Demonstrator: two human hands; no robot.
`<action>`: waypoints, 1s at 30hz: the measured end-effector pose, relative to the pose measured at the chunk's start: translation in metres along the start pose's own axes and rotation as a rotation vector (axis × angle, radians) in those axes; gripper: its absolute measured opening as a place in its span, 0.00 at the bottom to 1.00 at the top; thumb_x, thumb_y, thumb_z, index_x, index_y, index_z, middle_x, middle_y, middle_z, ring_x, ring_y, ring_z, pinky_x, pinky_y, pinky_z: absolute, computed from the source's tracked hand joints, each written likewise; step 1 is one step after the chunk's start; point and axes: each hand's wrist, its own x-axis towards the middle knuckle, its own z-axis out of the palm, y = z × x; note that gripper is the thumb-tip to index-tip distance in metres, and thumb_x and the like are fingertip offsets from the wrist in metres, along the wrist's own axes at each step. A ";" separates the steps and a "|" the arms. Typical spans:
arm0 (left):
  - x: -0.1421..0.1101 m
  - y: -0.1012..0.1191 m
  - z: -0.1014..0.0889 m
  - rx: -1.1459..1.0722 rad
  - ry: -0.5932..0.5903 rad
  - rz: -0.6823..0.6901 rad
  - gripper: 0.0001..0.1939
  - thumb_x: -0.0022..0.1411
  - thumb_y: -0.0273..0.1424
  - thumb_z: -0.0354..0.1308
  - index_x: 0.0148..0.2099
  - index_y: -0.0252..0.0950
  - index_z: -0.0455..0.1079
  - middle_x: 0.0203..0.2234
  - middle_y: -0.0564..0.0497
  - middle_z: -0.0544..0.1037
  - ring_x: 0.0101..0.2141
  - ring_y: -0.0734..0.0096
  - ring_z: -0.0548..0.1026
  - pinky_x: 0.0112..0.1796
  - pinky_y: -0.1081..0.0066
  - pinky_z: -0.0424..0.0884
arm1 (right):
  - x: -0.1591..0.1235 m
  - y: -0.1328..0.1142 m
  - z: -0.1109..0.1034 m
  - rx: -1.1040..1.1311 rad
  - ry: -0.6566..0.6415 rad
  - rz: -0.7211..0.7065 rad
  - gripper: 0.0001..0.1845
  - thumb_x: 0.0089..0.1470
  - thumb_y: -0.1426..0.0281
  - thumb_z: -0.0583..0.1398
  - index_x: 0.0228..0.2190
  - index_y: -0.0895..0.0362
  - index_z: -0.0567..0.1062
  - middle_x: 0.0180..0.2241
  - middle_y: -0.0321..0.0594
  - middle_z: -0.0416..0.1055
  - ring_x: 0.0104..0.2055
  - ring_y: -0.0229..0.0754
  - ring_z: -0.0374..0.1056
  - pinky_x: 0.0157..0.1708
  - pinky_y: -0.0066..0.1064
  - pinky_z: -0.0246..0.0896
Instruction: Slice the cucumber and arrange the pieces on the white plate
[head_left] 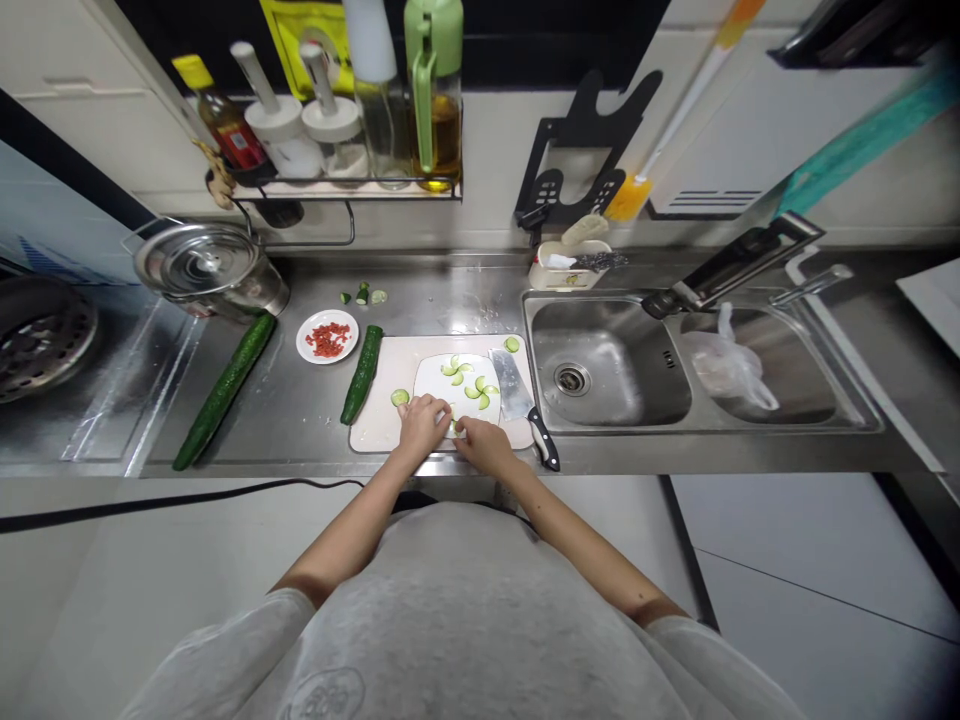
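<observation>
A white square plate (431, 378) lies on a pale cutting board (385, 375). Thin green cucumber slices (481, 391) are fanned into flower shapes on it. Over the plate's near left edge, my left hand (424, 425) rests with its fingers stretched out, loosely bent. Just to its right, my right hand (486, 445) pinches a small cucumber slice (457, 427) at the near edge; the fingers partly hide it. Right of the plate lies a cleaver (511, 385) with a black handle. Cucumber rounds (400, 397) sit on the board near its left side and far right corner.
A cut cucumber (362, 375) touches the board's left side; a longer one (225, 390) lies farther left. Behind stand a plate of red pieces (328, 337) and a steel pot (210, 262). A double sink (611, 365) is to the right, with a plastic bag (727, 360) in it.
</observation>
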 end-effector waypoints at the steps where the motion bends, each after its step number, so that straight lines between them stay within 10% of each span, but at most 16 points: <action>1: 0.000 0.000 0.000 0.001 0.002 -0.001 0.10 0.62 0.34 0.52 0.39 0.42 0.74 0.38 0.47 0.74 0.44 0.59 0.67 0.45 0.59 0.53 | 0.000 -0.001 0.001 -0.006 -0.002 -0.004 0.11 0.58 0.66 0.55 0.43 0.54 0.70 0.38 0.39 0.75 0.40 0.41 0.69 0.33 0.28 0.51; 30: 0.001 -0.005 0.006 -0.029 0.045 0.030 0.08 0.62 0.34 0.53 0.37 0.41 0.75 0.36 0.47 0.74 0.43 0.59 0.66 0.44 0.59 0.53 | -0.002 -0.001 0.008 0.008 0.018 -0.024 0.09 0.57 0.71 0.52 0.39 0.53 0.71 0.37 0.38 0.75 0.38 0.40 0.68 0.31 0.28 0.47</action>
